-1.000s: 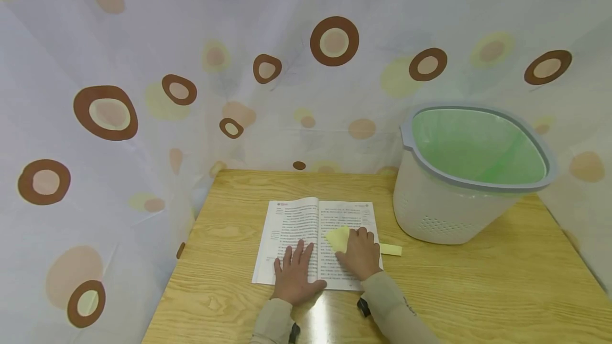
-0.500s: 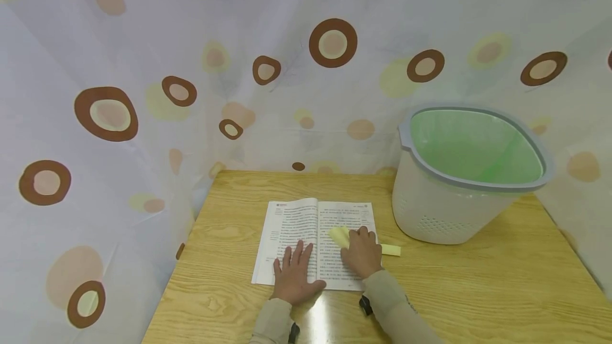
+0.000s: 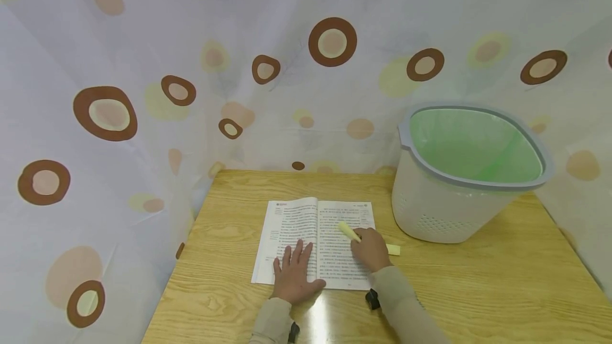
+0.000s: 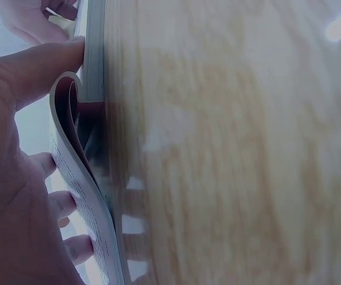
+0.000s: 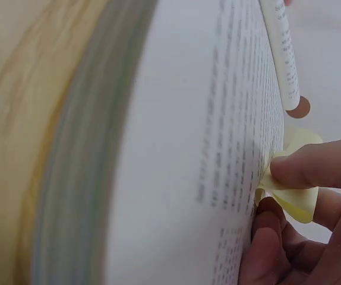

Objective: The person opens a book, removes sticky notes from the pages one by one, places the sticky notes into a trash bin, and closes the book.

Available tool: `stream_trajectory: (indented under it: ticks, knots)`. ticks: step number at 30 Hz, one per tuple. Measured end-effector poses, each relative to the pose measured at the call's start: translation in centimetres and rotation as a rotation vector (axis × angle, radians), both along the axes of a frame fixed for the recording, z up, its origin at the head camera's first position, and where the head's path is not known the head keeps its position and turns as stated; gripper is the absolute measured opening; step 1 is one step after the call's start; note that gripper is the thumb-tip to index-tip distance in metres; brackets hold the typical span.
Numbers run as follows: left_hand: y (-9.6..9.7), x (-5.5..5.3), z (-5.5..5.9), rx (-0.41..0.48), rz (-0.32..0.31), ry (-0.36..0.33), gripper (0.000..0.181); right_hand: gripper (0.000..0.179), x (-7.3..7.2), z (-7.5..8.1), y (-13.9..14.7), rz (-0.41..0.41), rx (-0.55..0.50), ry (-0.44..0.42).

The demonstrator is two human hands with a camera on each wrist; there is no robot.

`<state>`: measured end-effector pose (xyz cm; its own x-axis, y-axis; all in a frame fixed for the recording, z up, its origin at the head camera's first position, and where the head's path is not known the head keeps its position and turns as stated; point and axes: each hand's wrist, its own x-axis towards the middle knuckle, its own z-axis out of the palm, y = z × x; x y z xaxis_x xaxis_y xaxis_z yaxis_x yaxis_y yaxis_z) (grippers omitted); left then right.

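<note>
An open book (image 3: 296,216) with printed pages lies on the wooden table. My left hand (image 3: 295,280) rests on the left page, fingers spread and thumb across the lower spine. In the left wrist view its fingertips press the curved page (image 4: 90,208), with the book's edge beside them. Over the right page, my right hand (image 3: 370,248) pinches a pale yellow paper note (image 3: 349,231), thumb on top. The right wrist view shows the note (image 5: 298,199) bent between thumb and fingers, close against the page. Another pale yellow strip (image 3: 393,249) sticks out past the book's right edge.
A tall white laundry basket (image 3: 437,211) with a grey rim and green inside stands at the back right of the wooden table (image 3: 229,216). Behind the table hangs a spotted curtain (image 3: 287,142).
My right hand has shifted a little to the right. The yellow note, first spread flat over the page, now looks narrow and bent up in the fingers. My left hand stays put.
</note>
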<state>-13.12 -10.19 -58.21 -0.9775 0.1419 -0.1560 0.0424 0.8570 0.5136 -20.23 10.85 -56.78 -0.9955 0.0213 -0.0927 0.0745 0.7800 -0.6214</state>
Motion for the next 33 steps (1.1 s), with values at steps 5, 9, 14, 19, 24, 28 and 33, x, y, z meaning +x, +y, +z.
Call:
stream_trajectory:
  ticks: [5, 9, 14, 19, 24, 28, 33]
  knots:
    - [0.0, 0.1, 0.3, 0.005, -0.002, -0.006, 0.094, 0.035, 0.1, 0.3, 0.3, -0.014, -0.032, -0.031]
    - [0.0, 0.0, 0.1, 0.005, -0.002, -0.007, 0.095, 0.035, 0.1, 0.2, 0.6, -0.043, -0.043, -0.058]
    - [-0.1, 0.0, 0.2, -0.001, 0.001, -0.014, 0.094, 0.036, 0.1, 0.0, 0.6, -0.064, -0.018, -0.081]
    - [0.0, 0.1, 0.4, 0.014, 0.0, -0.013, 0.094, 0.034, 0.2, 0.3, 0.7, -0.073, -0.012, -0.071]
    - [0.1, 0.1, 0.3, 0.022, -0.002, -0.013, 0.094, 0.031, 0.1, 0.7, 0.9, -0.085, -0.019, -0.061]
    - [0.1, 0.0, 0.2, 0.025, -0.004, -0.016, 0.094, 0.032, 0.1, 1.4, 1.1, -0.11, -0.026, -0.069]
    - [0.0, -0.1, -0.1, 0.021, -0.009, -0.011, 0.094, 0.034, 0.7, 3.8, 1.1, -0.09, -0.071, -0.017]
